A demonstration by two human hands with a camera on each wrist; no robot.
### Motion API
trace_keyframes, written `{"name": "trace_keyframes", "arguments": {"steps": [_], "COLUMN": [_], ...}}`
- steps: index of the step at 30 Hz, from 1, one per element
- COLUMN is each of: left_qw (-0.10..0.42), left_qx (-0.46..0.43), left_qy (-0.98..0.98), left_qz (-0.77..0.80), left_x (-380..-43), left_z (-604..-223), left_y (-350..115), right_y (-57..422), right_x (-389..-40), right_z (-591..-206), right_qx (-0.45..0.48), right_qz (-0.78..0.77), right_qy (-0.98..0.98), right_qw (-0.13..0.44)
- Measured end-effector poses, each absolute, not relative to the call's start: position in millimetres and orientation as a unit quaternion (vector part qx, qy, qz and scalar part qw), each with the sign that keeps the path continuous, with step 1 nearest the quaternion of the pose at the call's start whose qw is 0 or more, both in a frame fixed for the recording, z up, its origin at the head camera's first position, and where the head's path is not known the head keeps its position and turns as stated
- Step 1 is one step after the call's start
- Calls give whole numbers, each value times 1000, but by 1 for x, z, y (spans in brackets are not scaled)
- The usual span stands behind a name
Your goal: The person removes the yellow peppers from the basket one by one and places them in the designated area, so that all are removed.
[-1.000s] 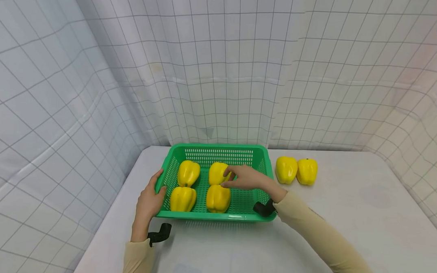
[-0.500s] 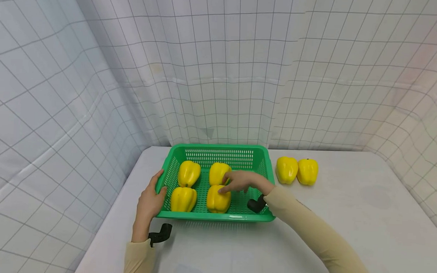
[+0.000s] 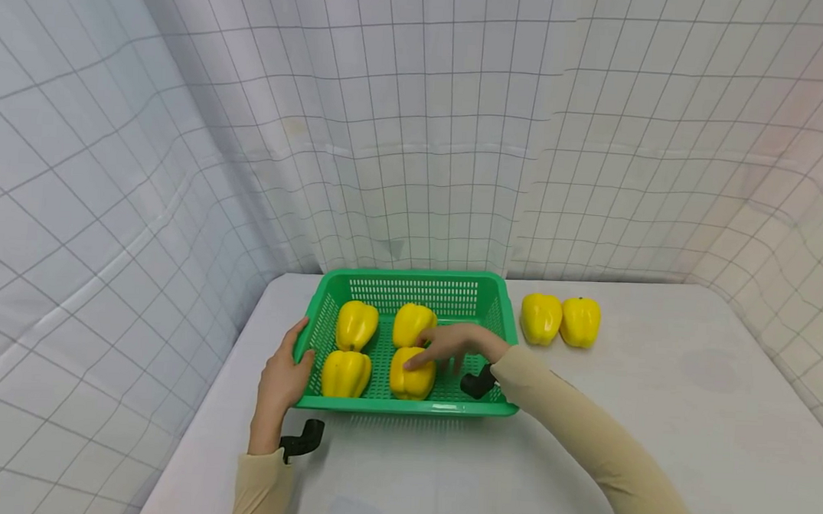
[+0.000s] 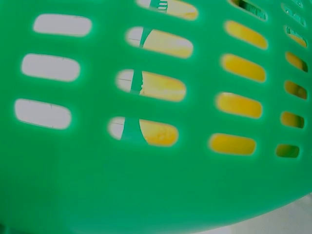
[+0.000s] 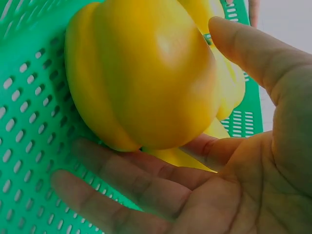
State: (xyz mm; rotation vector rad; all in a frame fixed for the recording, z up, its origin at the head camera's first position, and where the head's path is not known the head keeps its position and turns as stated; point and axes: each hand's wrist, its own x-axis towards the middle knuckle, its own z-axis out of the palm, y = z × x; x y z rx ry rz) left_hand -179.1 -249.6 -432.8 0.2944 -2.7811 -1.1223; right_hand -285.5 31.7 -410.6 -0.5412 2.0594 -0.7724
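A green plastic basket (image 3: 405,407) stands on the table with several yellow bell peppers in it. My left hand (image 3: 282,378) holds its left side, thumb over the rim and fingers along the outside. In the left wrist view the slotted basket wall (image 4: 146,180) fills the picture. My right hand (image 3: 449,341) is inside the basket at the front middle bell pepper (image 3: 409,381). The right wrist view has the thumb beside this bell pepper (image 5: 141,73) and loosely spread fingers (image 5: 141,190) below and behind it. Behind it lies another bell pepper (image 3: 412,324).
Two more bell peppers, one nearer (image 3: 540,319) and one farther right (image 3: 580,322), sit on the white table (image 3: 653,405) right of the basket. Two others, back (image 3: 356,325) and front (image 3: 346,374), lie in the basket's left part. A gridded white curtain (image 3: 417,134) surrounds the table.
My right hand has come down and slightly toward me, from above the middle bell peppers to the front one. The left hand has kept its place on the basket.
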Motion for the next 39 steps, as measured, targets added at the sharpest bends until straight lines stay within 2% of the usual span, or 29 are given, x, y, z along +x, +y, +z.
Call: {"name": "trace_keyframes", "arguments": {"steps": [25,39], "left_qw": [64,69], "left_qx": [98,94], "left_qy": [-921,-923], "left_qz": [-372,-368], "left_x": [-178,-179], "left_z": [-434,-435], "left_y": [-250,-251], "right_y": [29,31], "right_x": [-281,-280], "right_z": [-420,-418], "right_qx": [-210,-220], "right_qz": [-344,-333], "right_qy": [809,819], "right_qw": [428,411]}}
